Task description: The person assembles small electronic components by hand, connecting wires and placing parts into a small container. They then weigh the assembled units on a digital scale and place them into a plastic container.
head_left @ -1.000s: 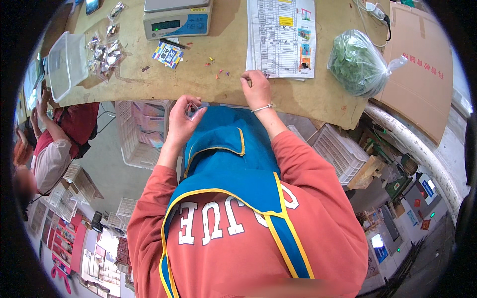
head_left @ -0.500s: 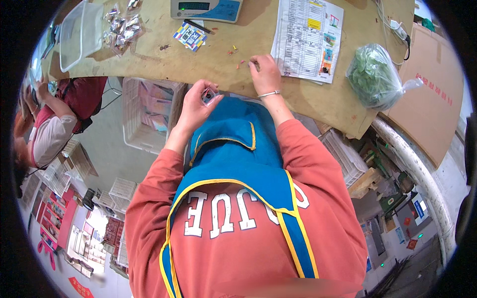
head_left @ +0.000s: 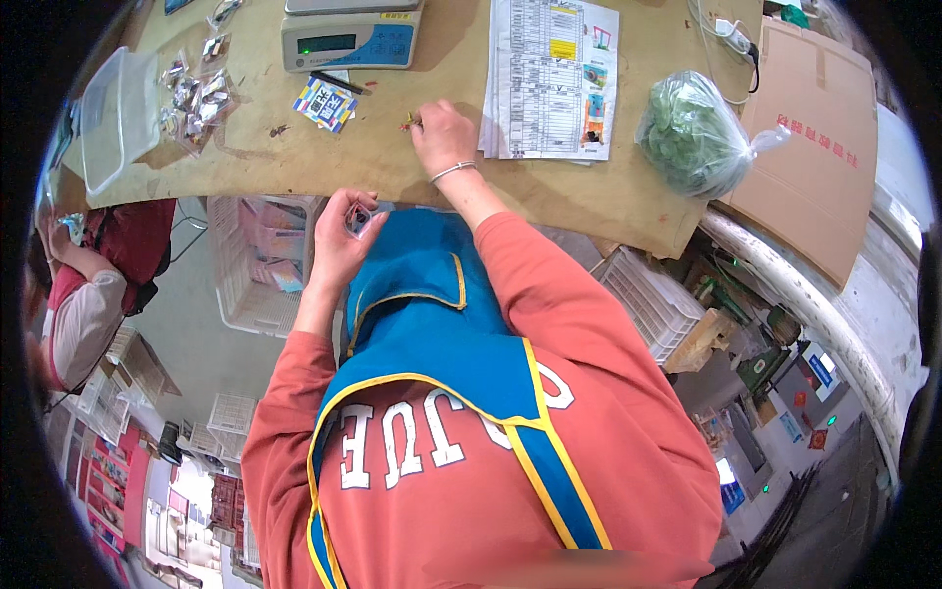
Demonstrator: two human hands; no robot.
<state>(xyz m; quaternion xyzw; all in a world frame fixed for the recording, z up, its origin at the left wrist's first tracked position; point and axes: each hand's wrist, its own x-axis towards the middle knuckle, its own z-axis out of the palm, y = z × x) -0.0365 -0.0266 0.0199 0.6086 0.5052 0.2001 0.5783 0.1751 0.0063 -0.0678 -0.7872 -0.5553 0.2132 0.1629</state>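
Right hand [head_left: 444, 133] pinching tiny reddish piece [head_left: 410, 123] on brown tabletop [head_left: 294, 162]; left hand [head_left: 343, 236] curled around small object [head_left: 359, 218], possibly metallic.

Our sweater [head_left: 549, 393]: orange-red with white letters
Our apron [head_left: 432, 324]: blue with yellow edges
Our table [head_left: 294, 157]: brown
Our scale [head_left: 353, 39]: grey with a blue panel
Our bag of leaves [head_left: 692, 133]: clear and green
Our card [head_left: 324, 101]: blue, white and yellow squares
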